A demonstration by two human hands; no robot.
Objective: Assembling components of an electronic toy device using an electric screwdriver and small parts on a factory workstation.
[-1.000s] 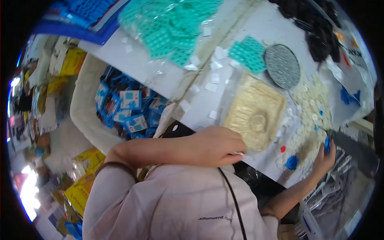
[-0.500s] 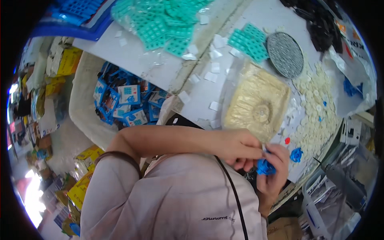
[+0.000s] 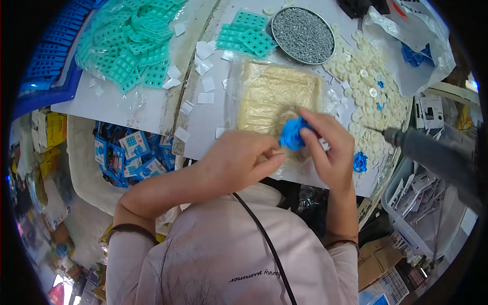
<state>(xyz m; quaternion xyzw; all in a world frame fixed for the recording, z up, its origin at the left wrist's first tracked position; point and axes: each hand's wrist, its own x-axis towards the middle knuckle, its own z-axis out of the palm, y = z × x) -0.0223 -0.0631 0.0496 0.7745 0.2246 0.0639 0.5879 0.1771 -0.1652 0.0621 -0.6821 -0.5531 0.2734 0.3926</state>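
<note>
Blue tray (image 3: 48, 104) at tabletop's (image 3: 148, 113) left end, stacked with blue strips (image 3: 51, 43). Cream bin (image 3: 84, 160) below the near edge, left stretch, full of blue boxed items (image 3: 133, 144). Clear bag of green pads (image 3: 147, 51) on the left half of the tabletop, back from the near edge. Seam crosses the top just right of it; white paper squares (image 3: 206, 98) scattered both sides.

Left hand (image 3: 236, 157): over the near edge, around mid-length. Fingers curled in, thumb and index closed on a pale bit (image 3: 277, 151); too small to tell what. Loose green pads (image 3: 249, 35) well back from the near edge, touching or almost touching a round tin (image 3: 308, 63) of small grey metal pieces. Yellowish wrapped block (image 3: 274, 89) between tin and near edge.

Blue piece (image 3: 292, 133) is in the right hand (image 3: 325, 145), pinched between thumb and fingers, in front of the block's near part, just beside left fingertips. Can't tell if it touches the block.

White discs (image 3: 366, 76) spread along the right edge; second blue piece (image 3: 360, 162) by the near right corner. Power screwdriver (image 3: 432, 157) juts in over the right edge, bit toward the discs. White plastic bag (image 3: 384, 28) at the right edge, farther back, blue bundle (image 3: 417, 55) inside. Clear bin (image 3: 406, 230) below the right edge, pale plastic parts in it.
</note>
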